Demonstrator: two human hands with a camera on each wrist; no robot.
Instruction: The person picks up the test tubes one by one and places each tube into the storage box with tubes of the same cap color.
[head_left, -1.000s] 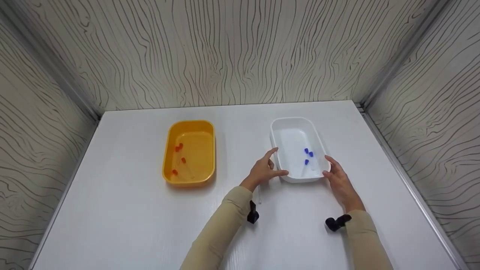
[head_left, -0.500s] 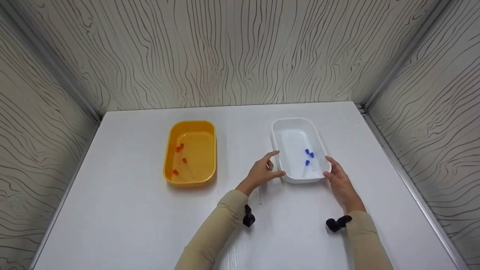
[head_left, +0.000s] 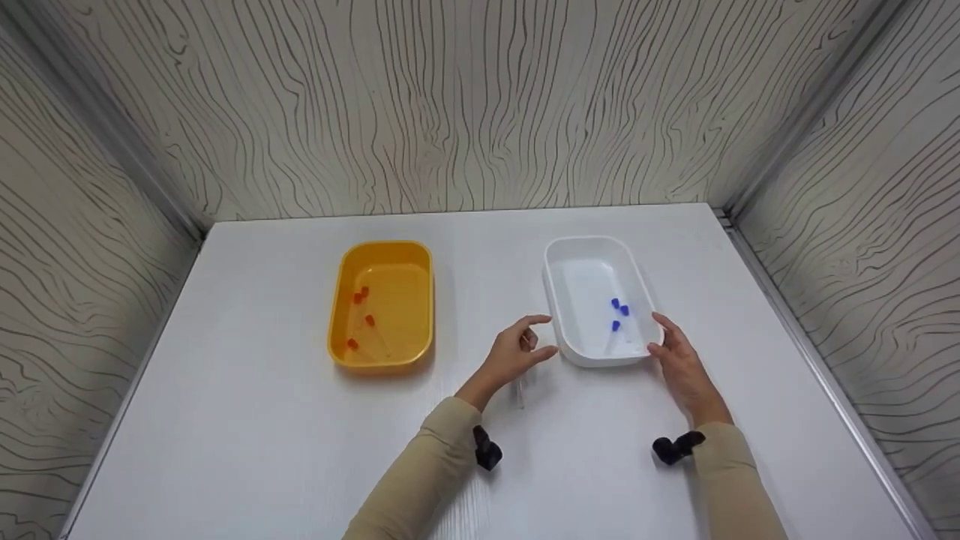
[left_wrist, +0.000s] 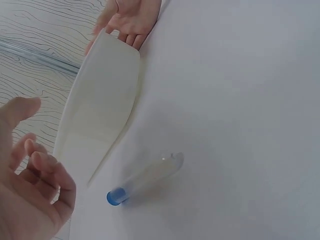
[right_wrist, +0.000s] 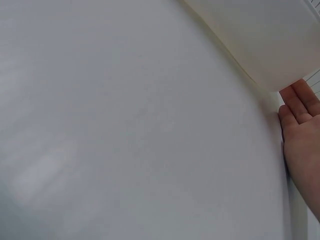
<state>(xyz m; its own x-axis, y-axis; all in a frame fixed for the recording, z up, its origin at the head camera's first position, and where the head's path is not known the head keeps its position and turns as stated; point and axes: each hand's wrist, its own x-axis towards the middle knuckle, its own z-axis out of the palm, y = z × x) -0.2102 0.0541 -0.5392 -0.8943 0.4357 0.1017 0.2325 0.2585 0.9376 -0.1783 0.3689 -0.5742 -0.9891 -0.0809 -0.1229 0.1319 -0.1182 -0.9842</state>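
Observation:
The white plastic tray point(head_left: 589, 274) stands at the right of the table, and my right hand point(head_left: 684, 375) grips its near right corner between thumb and fingers. In it lie 3 blue-capped clear tubes point(head_left: 616, 326). My left hand point(head_left: 510, 356) hovers just off the tray's left side, thumb and index finger spread apart, holding nothing. On the table near that hand lies another clear tube point(left_wrist: 152, 175) with a blue cap; in the head view the hand hides its capped end. The right wrist view shows my fingers at the tray's outer wall point(right_wrist: 270, 40).
A yellow tray point(head_left: 401, 322) stands to the left, holding several clear tubes with orange-red caps point(head_left: 370, 321). The white table point(head_left: 247, 420) is enclosed by wood-patterned panels point(head_left: 450, 105) at the back and sides.
My left hand has let go of the white tray's left rim and drawn back to the left and slightly toward me. My right hand still holds the corner; the tray has barely moved.

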